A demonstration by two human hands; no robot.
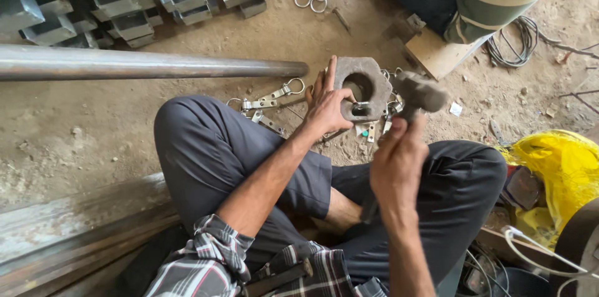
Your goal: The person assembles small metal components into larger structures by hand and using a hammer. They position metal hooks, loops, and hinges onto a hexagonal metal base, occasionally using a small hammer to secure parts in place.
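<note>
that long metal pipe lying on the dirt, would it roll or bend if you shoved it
The long metal pipe is round and lies on loose dirt, so a sideways shove would probably roll it a little before the grit slows it. It looks straight and thick-walled, so likely stiff, not floppy. Its length suggests it is heavy and awkward to lift by one end.

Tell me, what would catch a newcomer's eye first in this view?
Probably the hammer gripped in the right hand, its head raised beside a thick metal block with a round hole, which the left hand steadies on the dirt floor ahead of the crossed legs. Next, the long steel pipe lying across the left side, and the bright yellow bag at the right edge.
</note>
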